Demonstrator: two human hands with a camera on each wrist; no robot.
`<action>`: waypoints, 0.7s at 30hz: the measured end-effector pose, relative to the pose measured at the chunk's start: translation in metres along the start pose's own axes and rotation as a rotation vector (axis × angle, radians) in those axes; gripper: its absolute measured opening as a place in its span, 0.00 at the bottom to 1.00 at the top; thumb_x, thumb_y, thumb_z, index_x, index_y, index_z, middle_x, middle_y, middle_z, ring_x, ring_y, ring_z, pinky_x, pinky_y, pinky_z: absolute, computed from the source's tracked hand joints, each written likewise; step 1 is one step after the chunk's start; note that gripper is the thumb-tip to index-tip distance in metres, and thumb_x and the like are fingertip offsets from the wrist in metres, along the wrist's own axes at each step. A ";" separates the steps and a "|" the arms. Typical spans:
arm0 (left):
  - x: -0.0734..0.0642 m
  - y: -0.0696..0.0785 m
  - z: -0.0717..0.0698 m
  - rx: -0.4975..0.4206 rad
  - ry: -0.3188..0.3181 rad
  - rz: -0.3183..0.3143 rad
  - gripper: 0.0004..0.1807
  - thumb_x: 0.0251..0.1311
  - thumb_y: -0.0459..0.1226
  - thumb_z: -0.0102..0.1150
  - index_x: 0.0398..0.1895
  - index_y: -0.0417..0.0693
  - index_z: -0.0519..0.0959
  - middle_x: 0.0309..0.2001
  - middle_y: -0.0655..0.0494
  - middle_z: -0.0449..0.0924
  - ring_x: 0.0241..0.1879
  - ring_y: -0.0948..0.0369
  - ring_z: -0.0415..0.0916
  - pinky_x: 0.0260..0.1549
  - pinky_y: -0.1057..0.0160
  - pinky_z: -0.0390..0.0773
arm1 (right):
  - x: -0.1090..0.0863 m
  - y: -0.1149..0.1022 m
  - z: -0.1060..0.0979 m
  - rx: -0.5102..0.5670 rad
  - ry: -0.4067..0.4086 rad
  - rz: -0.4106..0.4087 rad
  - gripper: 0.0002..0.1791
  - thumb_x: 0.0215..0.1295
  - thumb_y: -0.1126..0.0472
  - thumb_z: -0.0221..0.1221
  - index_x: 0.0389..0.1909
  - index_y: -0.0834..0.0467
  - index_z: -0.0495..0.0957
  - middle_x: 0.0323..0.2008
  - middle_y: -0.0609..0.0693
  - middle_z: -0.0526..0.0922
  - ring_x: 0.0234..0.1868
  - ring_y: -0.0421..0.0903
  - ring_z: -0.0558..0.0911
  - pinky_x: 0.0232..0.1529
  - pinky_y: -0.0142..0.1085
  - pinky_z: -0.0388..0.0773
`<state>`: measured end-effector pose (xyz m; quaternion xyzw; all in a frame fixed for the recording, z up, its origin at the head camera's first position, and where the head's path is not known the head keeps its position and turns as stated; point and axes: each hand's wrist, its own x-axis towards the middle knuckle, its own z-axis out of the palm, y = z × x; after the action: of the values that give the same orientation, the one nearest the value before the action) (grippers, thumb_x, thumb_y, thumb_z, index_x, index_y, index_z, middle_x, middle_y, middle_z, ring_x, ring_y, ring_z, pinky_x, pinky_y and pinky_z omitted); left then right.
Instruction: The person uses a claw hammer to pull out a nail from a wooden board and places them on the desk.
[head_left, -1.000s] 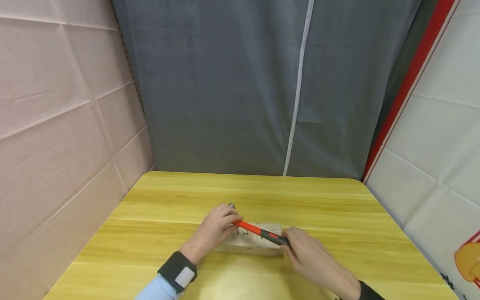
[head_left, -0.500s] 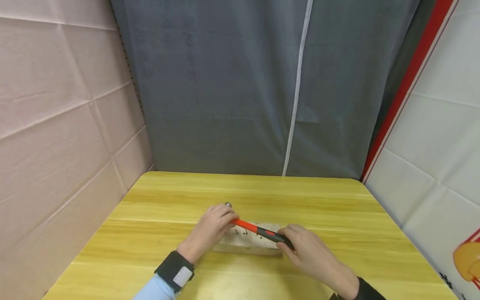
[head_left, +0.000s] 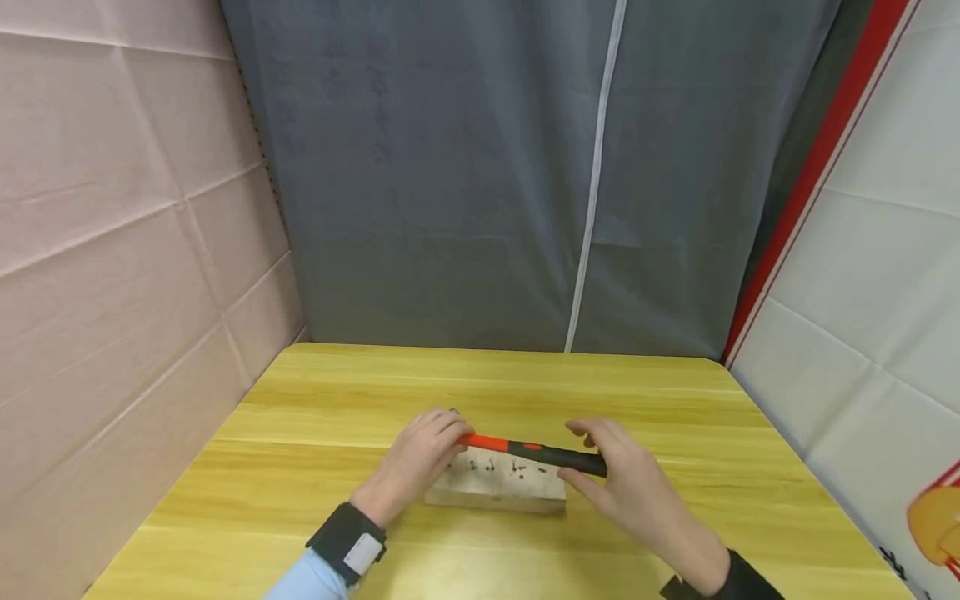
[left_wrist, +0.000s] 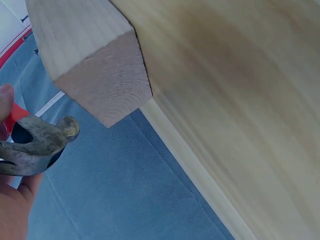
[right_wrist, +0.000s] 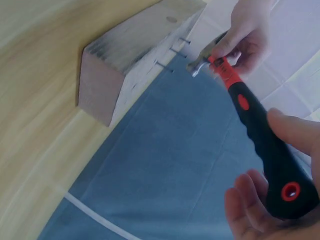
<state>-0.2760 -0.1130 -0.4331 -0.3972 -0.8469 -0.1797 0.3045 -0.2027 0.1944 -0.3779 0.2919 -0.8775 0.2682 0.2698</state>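
Note:
A claw hammer [head_left: 555, 455] with a red and black handle is held level above a pale wooden block [head_left: 495, 502]. My left hand [head_left: 416, 458] grips it close to the metal head [left_wrist: 40, 142], which the left wrist view shows beside the thumb. My right hand [head_left: 626, 487] is loosened around the handle's black end, its fingers spread off the grip; in the right wrist view the thumb [right_wrist: 295, 130] lies against the handle [right_wrist: 252, 115]. Several nails [right_wrist: 164, 66] stick out of the block's top face.
The block rests on a yellow wood-grain table [head_left: 337, 392]. A grey curtain [head_left: 450, 183] hangs behind the far edge. Pale cloth walls [head_left: 135, 250] stand at left and right.
My right hand has loosened its hold and spread its fingers, shifting slightly right. The hammer's handle end has risen and swung right, so the handle lies flatter. My left hand keeps its grip.

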 end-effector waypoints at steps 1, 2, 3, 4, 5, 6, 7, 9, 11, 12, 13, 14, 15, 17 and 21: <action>0.000 0.000 0.000 0.000 -0.001 -0.001 0.17 0.53 0.32 0.78 0.46 0.49 0.84 0.46 0.58 0.84 0.49 0.59 0.78 0.44 0.60 0.81 | 0.000 0.001 -0.001 -0.009 0.016 0.005 0.34 0.45 0.63 0.82 0.55 0.60 0.78 0.45 0.49 0.82 0.41 0.44 0.80 0.34 0.33 0.82; 0.000 0.000 0.000 -0.001 -0.003 -0.002 0.18 0.53 0.32 0.78 0.46 0.49 0.84 0.46 0.58 0.83 0.49 0.59 0.78 0.45 0.60 0.82 | 0.001 0.002 -0.001 -0.014 0.028 0.009 0.37 0.44 0.63 0.82 0.57 0.61 0.77 0.46 0.49 0.82 0.42 0.45 0.80 0.36 0.34 0.82; 0.000 0.000 0.000 -0.002 -0.005 -0.004 0.18 0.53 0.32 0.78 0.46 0.49 0.84 0.46 0.58 0.83 0.49 0.59 0.78 0.45 0.60 0.82 | 0.001 0.003 -0.002 -0.015 0.037 0.014 0.39 0.44 0.62 0.83 0.58 0.62 0.76 0.46 0.49 0.81 0.43 0.45 0.80 0.36 0.35 0.82; 0.000 0.000 0.000 -0.003 -0.007 -0.008 0.18 0.53 0.32 0.78 0.47 0.49 0.83 0.47 0.58 0.83 0.49 0.59 0.78 0.46 0.60 0.82 | 0.001 0.004 -0.003 -0.013 0.043 0.019 0.41 0.43 0.62 0.83 0.60 0.62 0.74 0.46 0.49 0.81 0.44 0.45 0.80 0.37 0.36 0.83; -0.001 0.000 0.000 -0.005 -0.010 -0.013 0.18 0.53 0.32 0.78 0.47 0.50 0.83 0.47 0.58 0.83 0.49 0.60 0.78 0.46 0.60 0.81 | 0.001 0.005 -0.003 -0.008 0.051 0.025 0.43 0.43 0.62 0.83 0.61 0.63 0.73 0.46 0.49 0.81 0.44 0.45 0.80 0.37 0.37 0.83; -0.001 0.000 0.000 -0.008 -0.012 -0.018 0.18 0.54 0.32 0.77 0.47 0.49 0.83 0.47 0.59 0.83 0.49 0.60 0.78 0.47 0.60 0.82 | 0.001 0.006 -0.003 -0.005 0.058 0.029 0.45 0.42 0.61 0.84 0.62 0.63 0.73 0.46 0.49 0.81 0.44 0.45 0.80 0.37 0.38 0.83; -0.002 0.000 0.000 -0.010 -0.012 -0.022 0.18 0.54 0.32 0.77 0.47 0.49 0.83 0.47 0.59 0.83 0.49 0.60 0.78 0.47 0.60 0.82 | 0.000 0.007 -0.003 -0.005 0.064 0.032 0.46 0.41 0.61 0.84 0.63 0.63 0.72 0.46 0.49 0.80 0.44 0.45 0.80 0.38 0.39 0.83; -0.002 0.000 0.000 -0.016 -0.010 -0.029 0.17 0.55 0.32 0.77 0.47 0.49 0.83 0.47 0.59 0.83 0.48 0.60 0.78 0.48 0.60 0.82 | 0.000 0.009 -0.003 -0.007 0.075 0.036 0.49 0.40 0.60 0.84 0.65 0.63 0.71 0.46 0.49 0.80 0.45 0.45 0.81 0.39 0.42 0.83; -0.003 0.000 0.000 -0.024 -0.005 -0.032 0.17 0.55 0.31 0.76 0.47 0.48 0.83 0.47 0.59 0.83 0.49 0.60 0.78 0.49 0.60 0.82 | -0.001 0.011 -0.002 -0.006 0.080 0.036 0.50 0.39 0.60 0.85 0.66 0.63 0.70 0.46 0.49 0.80 0.45 0.46 0.81 0.40 0.45 0.83; -0.003 -0.001 0.000 -0.028 -0.002 -0.031 0.17 0.55 0.31 0.76 0.47 0.48 0.83 0.47 0.58 0.83 0.48 0.60 0.78 0.49 0.60 0.82 | -0.001 0.012 -0.001 -0.007 0.080 0.037 0.51 0.39 0.60 0.85 0.66 0.63 0.70 0.46 0.49 0.81 0.45 0.46 0.81 0.41 0.46 0.83; -0.003 -0.001 0.000 -0.031 0.002 -0.029 0.17 0.55 0.31 0.76 0.47 0.47 0.83 0.47 0.58 0.83 0.48 0.60 0.78 0.50 0.60 0.82 | -0.001 0.013 0.000 -0.003 0.079 0.042 0.51 0.39 0.60 0.85 0.66 0.63 0.70 0.46 0.48 0.81 0.45 0.46 0.81 0.42 0.47 0.83; -0.003 -0.001 -0.001 -0.036 0.003 -0.029 0.17 0.55 0.31 0.76 0.47 0.47 0.83 0.47 0.58 0.83 0.49 0.60 0.78 0.50 0.61 0.82 | -0.002 0.013 0.000 0.004 0.076 0.047 0.51 0.38 0.60 0.85 0.66 0.63 0.70 0.46 0.48 0.81 0.45 0.46 0.82 0.43 0.48 0.83; -0.003 -0.001 -0.001 -0.038 0.003 -0.028 0.17 0.55 0.31 0.76 0.47 0.47 0.83 0.47 0.58 0.83 0.49 0.60 0.78 0.50 0.61 0.82 | -0.002 0.014 0.001 0.014 0.074 0.056 0.51 0.38 0.60 0.85 0.66 0.63 0.69 0.46 0.47 0.81 0.45 0.46 0.82 0.44 0.49 0.83; -0.004 -0.001 -0.001 -0.041 0.001 -0.029 0.16 0.56 0.31 0.75 0.47 0.46 0.83 0.47 0.58 0.83 0.49 0.60 0.78 0.51 0.62 0.82 | -0.002 0.014 0.003 0.043 0.070 0.089 0.52 0.39 0.61 0.84 0.67 0.62 0.68 0.46 0.47 0.82 0.47 0.46 0.83 0.46 0.51 0.82; -0.006 0.000 -0.001 -0.047 -0.011 -0.049 0.16 0.59 0.31 0.73 0.49 0.47 0.83 0.49 0.58 0.82 0.50 0.61 0.78 0.52 0.64 0.81 | -0.004 0.014 0.005 0.134 0.071 0.174 0.51 0.42 0.64 0.83 0.69 0.59 0.67 0.51 0.51 0.83 0.45 0.49 0.84 0.43 0.47 0.85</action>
<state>-0.2726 -0.1167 -0.4357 -0.3845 -0.8535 -0.2047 0.2859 -0.2112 0.2024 -0.3881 0.2223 -0.8697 0.3587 0.2562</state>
